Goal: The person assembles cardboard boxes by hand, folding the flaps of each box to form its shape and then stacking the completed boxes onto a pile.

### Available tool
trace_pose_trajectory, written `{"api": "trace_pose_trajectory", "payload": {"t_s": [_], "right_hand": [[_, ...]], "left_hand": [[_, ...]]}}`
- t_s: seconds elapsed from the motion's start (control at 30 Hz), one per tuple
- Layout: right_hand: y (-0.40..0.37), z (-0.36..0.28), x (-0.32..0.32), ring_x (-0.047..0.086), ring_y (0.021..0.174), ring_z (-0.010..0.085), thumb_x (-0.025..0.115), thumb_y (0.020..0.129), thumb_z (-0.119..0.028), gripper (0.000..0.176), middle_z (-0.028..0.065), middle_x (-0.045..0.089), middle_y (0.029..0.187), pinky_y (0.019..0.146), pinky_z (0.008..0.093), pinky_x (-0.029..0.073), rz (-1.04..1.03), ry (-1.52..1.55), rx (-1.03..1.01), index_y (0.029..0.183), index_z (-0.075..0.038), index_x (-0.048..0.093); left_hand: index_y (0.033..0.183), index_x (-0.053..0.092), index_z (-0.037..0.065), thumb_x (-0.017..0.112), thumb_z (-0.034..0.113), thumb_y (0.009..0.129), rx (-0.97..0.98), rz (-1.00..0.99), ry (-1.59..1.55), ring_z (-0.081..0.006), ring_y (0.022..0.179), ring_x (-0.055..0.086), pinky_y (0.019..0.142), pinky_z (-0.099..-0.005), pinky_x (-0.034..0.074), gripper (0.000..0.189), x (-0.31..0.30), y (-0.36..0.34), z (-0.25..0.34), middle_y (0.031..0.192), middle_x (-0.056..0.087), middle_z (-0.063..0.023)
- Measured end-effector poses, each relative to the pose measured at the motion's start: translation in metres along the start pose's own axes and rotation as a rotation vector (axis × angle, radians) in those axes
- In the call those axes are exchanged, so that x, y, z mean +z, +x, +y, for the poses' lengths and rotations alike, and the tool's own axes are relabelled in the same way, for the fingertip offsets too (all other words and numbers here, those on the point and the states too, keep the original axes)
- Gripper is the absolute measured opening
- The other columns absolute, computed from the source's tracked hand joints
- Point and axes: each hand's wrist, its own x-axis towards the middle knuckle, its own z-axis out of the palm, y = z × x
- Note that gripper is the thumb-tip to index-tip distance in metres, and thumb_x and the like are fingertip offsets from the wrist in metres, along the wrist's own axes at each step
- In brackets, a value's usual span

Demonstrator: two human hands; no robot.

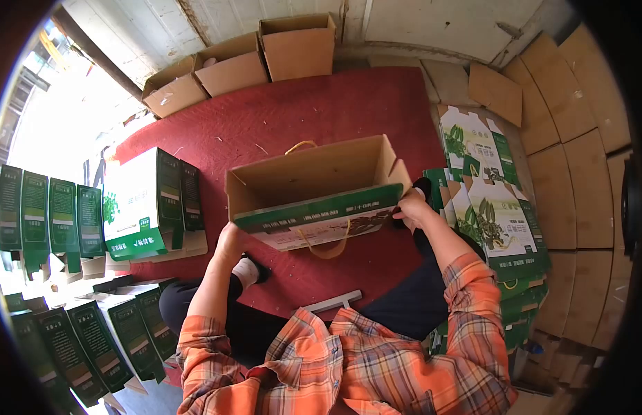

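Open-topped box point(317, 200) was over the mat point(279, 117). Right hand point(412, 209) gripped box's right corner, fingers curled; left hand point(231, 238) at box's left corner, fingers hidden, couldn't tell grip. Mat stretched beyond box to cartons point(234, 72); stack point(497, 225) near box's right edge.

The red mat point(376, 111) carries a pale bar point(331, 302) and small scraps point(262, 149), with three open cartons point(234, 75) along its far edge.

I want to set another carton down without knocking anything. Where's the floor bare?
Widest: the red mat between the held box and the brown cartons, barring small scraps. A smaller patch lies between that box and the grey bar. Printed boxes crowd the left; a green-and-white stack fills the right.
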Motion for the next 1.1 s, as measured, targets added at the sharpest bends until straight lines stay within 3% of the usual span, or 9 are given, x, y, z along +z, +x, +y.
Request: {"api": "trace_pose_trajectory", "payload": {"t_s": [0.03, 0.07, 0.17, 0.3, 0.33, 0.5, 0.73, 0.87, 1.1], "right_hand": [[0.008, 0.011, -0.003, 0.065, 0.092, 0.0243, 0.059, 0.090, -0.015, 0.032, 0.0098, 0.066, 0.113, 0.069, 0.0391, 0.055, 0.061, -0.115, 0.003, 0.119, -0.004, 0.063], [0.007, 0.011, -0.007, 0.065, 0.092, 0.0243, 0.059, 0.090, -0.015, 0.032, 0.0098, 0.066, 0.113, 0.069, 0.0391, 0.055, 0.063, -0.112, 0.009, 0.119, -0.004, 0.063], [-0.001, -0.001, -0.024, 0.067, 0.081, 0.0199, 0.060, 0.090, -0.019, 0.028, 0.0091, 0.069, 0.102, 0.057, 0.0328, 0.053, -0.052, -0.260, 0.052, 0.111, -0.002, 0.067], [-0.017, -0.019, -0.038, 0.062, 0.068, 0.0113, 0.055, 0.093, -0.032, 0.030, 0.0023, 0.069, 0.089, 0.052, 0.0246, 0.049, -0.164, -0.212, 0.007, 0.106, -0.008, 0.067], [-0.029, -0.034, -0.038, 0.061, 0.066, 0.0121, 0.052, 0.096, -0.032, 0.033, 0.0038, 0.067, 0.088, 0.050, 0.0239, 0.048, -0.123, -0.097, -0.014, 0.109, -0.005, 0.065], [-0.046, -0.058, -0.043, 0.059, 0.064, 0.0071, 0.048, 0.088, -0.070, 0.068, -0.0013, 0.064, 0.081, 0.050, 0.0219, 0.048, -0.117, 0.058, -0.038, 0.111, -0.008, 0.063], [-0.046, -0.056, -0.038, 0.065, 0.086, 0.0430, 0.064, 0.083, -0.040, 0.046, 0.0294, 0.065, 0.092, 0.082, 0.0476, 0.051, 0.020, -0.766, -0.292, 0.096, 0.004, 0.067], [-0.066, -0.064, -0.017, 0.065, 0.085, 0.0421, 0.060, 0.088, -0.040, 0.045, 0.0263, 0.067, 0.088, 0.079, 0.0491, 0.051, 0.170, -0.930, -0.371, 0.089, 0.005, 0.067], [-0.055, -0.044, -0.008, 0.064, 0.080, 0.0421, 0.056, 0.092, -0.040, 0.044, 0.0237, 0.067, 0.083, 0.074, 0.0510, 0.050, 0.292, -0.817, -0.426, 0.082, 0.002, 0.067]], "left_hand": [[0.127, 0.058, 0.008, 0.062, 0.039, 0.091, 0.294, -0.096, 0.569, -0.0250, 0.099, 0.064, 0.081, -0.0378, 0.051, 0.047, -0.005, 0.002, -0.008, 0.111, 0.067, -0.0083], [0.122, 0.060, 0.007, 0.065, 0.028, 0.090, -0.129, 0.033, -0.090, -0.0198, 0.086, 0.066, 0.073, -0.0301, 0.052, 0.038, 0.008, 0.001, 0.004, 0.102, 0.068, -0.0069], [0.121, 0.060, 0.005, 0.061, 0.032, 0.093, -0.086, 0.175, -0.270, -0.0175, 0.082, 0.065, 0.069, -0.0296, 0.053, 0.039, 0.027, -0.003, 0.040, 0.099, 0.067, -0.0068], [0.128, 0.054, 0.006, 0.053, 0.049, 0.095, -0.138, 0.199, -0.155, -0.0197, 0.080, 0.064, 0.060, -0.0323, 0.056, 0.054, 0.009, 0.004, 0.049, 0.103, 0.064, -0.0101], [0.122, 0.059, 0.007, 0.055, 0.044, 0.096, -0.169, 0.235, -0.138, -0.0113, 0.071, 0.048, 0.066, -0.0258, 0.042, 0.046, 0.014, 0.003, 0.057, 0.098, 0.064, -0.0043], [0.123, 0.059, 0.005, 0.059, 0.032, 0.092, -0.064, 0.310, -0.001, -0.0159, 0.079, 0.058, 0.072, -0.0309, 0.047, 0.041, 0.029, -0.003, 0.095, 0.096, 0.066, -0.0074], [0.112, 0.060, 0.003, 0.066, 0.026, 0.083, -0.042, 0.216, 0.639, -0.0365, 0.087, 0.066, 0.078, -0.0434, 0.051, 0.037, 0.024, -0.007, 0.096, 0.093, 0.067, -0.0204], [0.097, 0.057, 0.004, 0.072, 0.031, 0.080, 0.269, 0.532, 0.798, -0.0361, 0.084, 0.066, 0.074, -0.0450, 0.051, 0.035, 0.037, 0.000, 0.089, 0.085, 0.067, -0.0182], [0.091, 0.053, 0.006, 0.071, 0.032, 0.082, -0.001, 0.464, 0.833, -0.0364, 0.079, 0.066, 0.069, -0.0460, 0.051, 0.033, 0.040, 0.014, 0.107, 0.083, 0.066, -0.0165]]}}
